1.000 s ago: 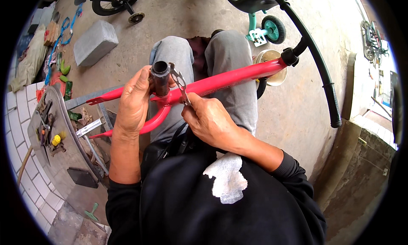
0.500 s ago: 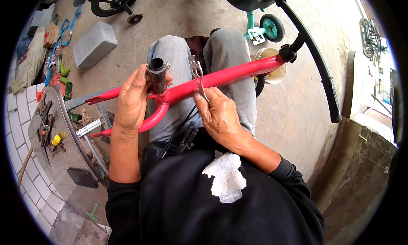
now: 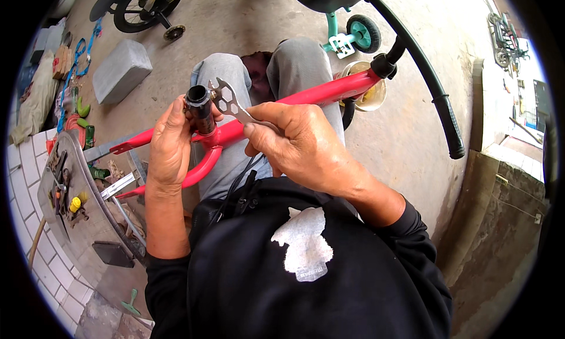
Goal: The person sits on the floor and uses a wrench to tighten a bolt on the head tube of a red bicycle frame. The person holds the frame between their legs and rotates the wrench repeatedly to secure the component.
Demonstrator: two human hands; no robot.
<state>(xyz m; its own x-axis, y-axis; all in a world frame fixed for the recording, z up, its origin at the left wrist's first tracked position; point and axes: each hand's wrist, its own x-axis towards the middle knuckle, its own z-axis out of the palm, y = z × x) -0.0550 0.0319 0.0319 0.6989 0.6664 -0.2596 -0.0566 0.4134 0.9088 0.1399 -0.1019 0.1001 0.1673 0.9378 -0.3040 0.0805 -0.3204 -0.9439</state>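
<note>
A red bicycle frame (image 3: 329,94) lies across my knees, with a curved black handlebar (image 3: 422,68) at its right end. From the frame's left part rises a black seat tube (image 3: 202,112) with an open top and a clamp near its rim. My left hand (image 3: 167,148) is closed around this tube, thumb along its near side. My right hand (image 3: 306,142) grips a flat silver multi-hole wrench (image 3: 229,97). The wrench's jaw end is beside the clamp bolt at the tube's right side; whether it sits on the bolt I cannot tell.
On my left stands a table (image 3: 97,221) bearing hand tools, a yellow piece (image 3: 75,204) and a dark flat box (image 3: 113,253). A concrete block (image 3: 122,72), a small bike (image 3: 147,9), a teal-wheeled tricycle (image 3: 364,34) and a bucket (image 3: 372,97) stand on the floor ahead.
My right hand has brought the wrench left and turned it from upright to pointing at the tube's clamp. The whole view has shifted slightly.
</note>
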